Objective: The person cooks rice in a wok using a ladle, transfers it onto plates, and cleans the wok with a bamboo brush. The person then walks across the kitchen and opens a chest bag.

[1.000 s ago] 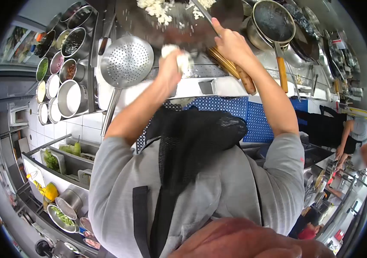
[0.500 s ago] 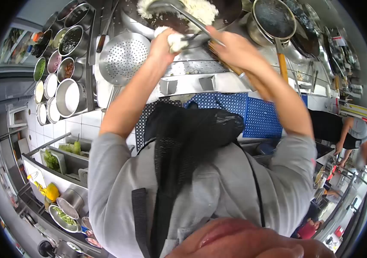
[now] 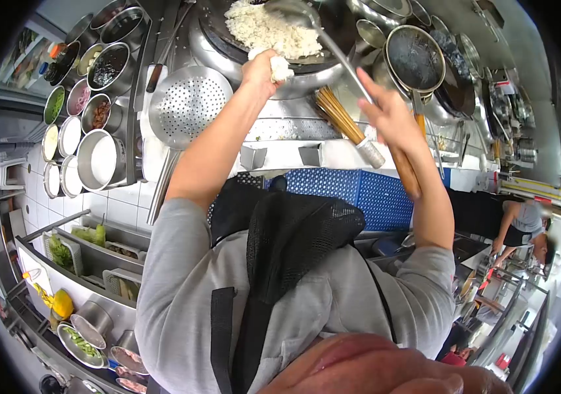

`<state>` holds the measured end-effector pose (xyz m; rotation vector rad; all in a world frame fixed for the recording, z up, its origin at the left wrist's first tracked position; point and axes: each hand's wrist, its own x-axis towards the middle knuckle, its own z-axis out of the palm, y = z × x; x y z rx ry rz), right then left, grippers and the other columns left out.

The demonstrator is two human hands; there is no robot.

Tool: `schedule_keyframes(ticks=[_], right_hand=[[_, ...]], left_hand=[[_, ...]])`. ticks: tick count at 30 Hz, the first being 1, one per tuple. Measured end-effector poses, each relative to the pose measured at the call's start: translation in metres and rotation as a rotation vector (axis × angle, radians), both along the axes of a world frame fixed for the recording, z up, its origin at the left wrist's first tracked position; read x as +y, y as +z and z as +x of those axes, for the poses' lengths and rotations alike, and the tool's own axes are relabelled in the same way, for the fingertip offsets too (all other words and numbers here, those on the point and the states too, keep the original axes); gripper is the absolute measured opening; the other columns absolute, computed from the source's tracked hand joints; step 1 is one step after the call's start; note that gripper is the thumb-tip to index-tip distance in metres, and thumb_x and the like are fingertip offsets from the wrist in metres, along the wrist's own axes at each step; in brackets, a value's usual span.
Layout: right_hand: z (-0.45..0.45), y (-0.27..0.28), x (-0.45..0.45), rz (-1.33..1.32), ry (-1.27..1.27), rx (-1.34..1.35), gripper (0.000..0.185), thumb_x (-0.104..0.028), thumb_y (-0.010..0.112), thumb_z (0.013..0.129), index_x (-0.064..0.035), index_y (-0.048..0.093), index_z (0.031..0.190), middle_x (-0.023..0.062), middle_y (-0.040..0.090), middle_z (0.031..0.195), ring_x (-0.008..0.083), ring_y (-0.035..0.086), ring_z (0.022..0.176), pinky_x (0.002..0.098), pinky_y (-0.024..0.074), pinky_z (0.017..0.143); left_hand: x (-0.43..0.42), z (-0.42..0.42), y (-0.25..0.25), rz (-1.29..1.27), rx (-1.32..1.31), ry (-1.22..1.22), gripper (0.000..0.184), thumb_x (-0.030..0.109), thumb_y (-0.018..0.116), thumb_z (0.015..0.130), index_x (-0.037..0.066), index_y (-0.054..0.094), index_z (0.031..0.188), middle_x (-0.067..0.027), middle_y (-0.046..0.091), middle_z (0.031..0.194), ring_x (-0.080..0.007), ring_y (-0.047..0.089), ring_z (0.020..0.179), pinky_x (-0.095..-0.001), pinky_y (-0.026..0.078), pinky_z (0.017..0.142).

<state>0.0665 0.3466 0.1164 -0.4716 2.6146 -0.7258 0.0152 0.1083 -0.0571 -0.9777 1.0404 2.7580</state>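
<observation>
Far L, tubs (image 3: 100,157) stand on a rack, incl. 1 w/ chopped greens & 1 w/ pink bits, well apart from both hands. Next, the strainer (image 3: 192,102) lies bowl-up, w/ neither hand gripping it.

Mid: rice (image 3: 264,33) sits in the wok (image 3: 338,36) in a loose, pale heap. Work looks approx. midway: rice is in, spread wide, & the ladle (image 3: 343,62) is out over it. How much is left, can't tell; the rice's top edge is cut off & the ladle's bowl is blurred, so contact w/ the rice is unclear.

L hand (image 3: 261,69): clenched round a bunched white cloth (image 3: 282,69), right at the wok's near rim. Prob. steadying the wok thru the cloth, tho the rim's hidden there.

R hand (image 3: 389,115): grasping the ladle, but loosely; fingers partly extended, wood handle running back under the wrist.

Btwn the 2 hands, nearer the R, a bamboo brush (image 3: 343,121) lies on the surface (image 3: 280,129), apart from both.
</observation>
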Motion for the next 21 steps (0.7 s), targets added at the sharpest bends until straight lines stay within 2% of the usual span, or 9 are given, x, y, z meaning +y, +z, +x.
schedule_keyframes(ticks=[2,4,6,8,9,10,14,16,21], right_hand=[[-0.059,-0.03,-0.016,0.023,-0.02,0.125,0.058,-0.019,0.058,0.089,-0.0109,0.043,0.144,0.0173,0.063,0.068,0.0224,0.06,0.047,0.0367,0.0502,0.053],[-0.123,-0.069,-0.046,-0.021,-0.043,0.193,0.06,-0.016,0.055,0.091,-0.0093,0.037,0.147,0.0053,0.053,0.059,0.0141,0.05,0.041,0.0321,0.0431,0.041],[-0.175,-0.091,-0.083,-0.083,-0.009,0.078,0.054,-0.016,0.054,0.09,-0.0052,0.043,0.142,0.0065,0.052,0.058,0.0163,0.052,0.041,0.033,0.0446,0.042],[-0.168,-0.092,-0.109,-0.05,0.129,0.12,0.048,-0.017,0.054,0.089,-0.0015,0.05,0.134,0.01,0.055,0.06,0.0185,0.055,0.041,0.0344,0.0474,0.044],[-0.143,-0.071,-0.118,0.119,0.194,0.082,0.043,-0.017,0.054,0.089,-0.0014,0.053,0.128,0.0185,0.062,0.069,0.0269,0.063,0.051,0.0393,0.0519,0.053],[-0.121,-0.071,-0.112,0.191,0.299,0.27,0.051,-0.014,0.054,0.088,-0.0056,0.045,0.138,0.0263,0.065,0.077,0.0373,0.067,0.065,0.0464,0.0532,0.064],[-0.063,-0.058,-0.038,0.458,0.502,0.501,0.07,-0.006,0.053,0.086,-0.0101,0.026,0.15,0.0284,0.064,0.078,0.0452,0.065,0.079,0.0533,0.0497,0.075],[-0.028,-0.018,-0.032,0.672,0.379,0.265,0.064,-0.004,0.048,0.086,-0.0092,0.033,0.147,0.0288,0.066,0.095,0.0445,0.065,0.089,0.0512,0.0505,0.081],[-0.093,-0.104,-0.016,0.223,0.321,0.556,0.062,-0.009,0.051,0.088,-0.0096,0.034,0.148,0.0302,0.063,0.078,0.0429,0.064,0.068,0.0475,0.0512,0.072]], left_hand=[[0.001,-0.003,-0.002,0.02,-0.027,0.038,0.01,0.012,0.063,0.08,0.004,0.061,0.086,-0.0072,0.062,0.067,-0.02,0.06,0.05,-0.0332,0.042,0.035],[0.001,-0.005,-0.005,0.023,-0.029,0.057,0.011,0.01,0.064,0.079,0.002,0.061,0.086,-0.0075,0.062,0.068,-0.0204,0.061,0.051,-0.0333,0.043,0.035],[0.0,0.0,0.003,0.016,-0.029,0.065,0.01,0.01,0.064,0.079,0.002,0.061,0.085,-0.0078,0.062,0.068,-0.0206,0.061,0.052,-0.0334,0.043,0.036],[0.002,0.005,0.002,0.019,-0.032,0.064,0.009,0.01,0.063,0.079,0.002,0.061,0.083,-0.0081,0.062,0.068,-0.0207,0.061,0.053,-0.0345,0.045,0.038],[0.002,0.004,0.002,0.02,-0.028,0.064,0.009,0.01,0.063,0.079,0.002,0.061,0.083,-0.0081,0.062,0.068,-0.0208,0.062,0.053,-0.0349,0.045,0.038],[0.0,0.001,0.002,0.023,-0.019,0.064,0.009,0.01,0.063,0.079,0.002,0.061,0.083,-0.0081,0.062,0.068,-0.0208,0.062,0.053,-0.0353,0.046,0.039],[-0.003,-0.006,-0.011,0.046,-0.007,0.018,0.009,0.011,0.063,0.08,0.003,0.062,0.084,-0.0087,0.063,0.069,-0.0217,0.063,0.054,-0.0364,0.047,0.04],[-0.003,0.002,0.004,0.036,-0.042,-0.005,0.009,0.011,0.062,0.08,0.003,0.062,0.083,-0.0084,0.063,0.069,-0.0212,0.063,0.055,-0.0357,0.047,0.041],[-0.007,0.002,-0.001,0.057,-0.036,-0.041,0.009,0.012,0.064,0.079,0.005,0.062,0.082,-0.0068,0.063,0.068,-0.02,0.061,0.054,-0.0337,0.045,0.041]])
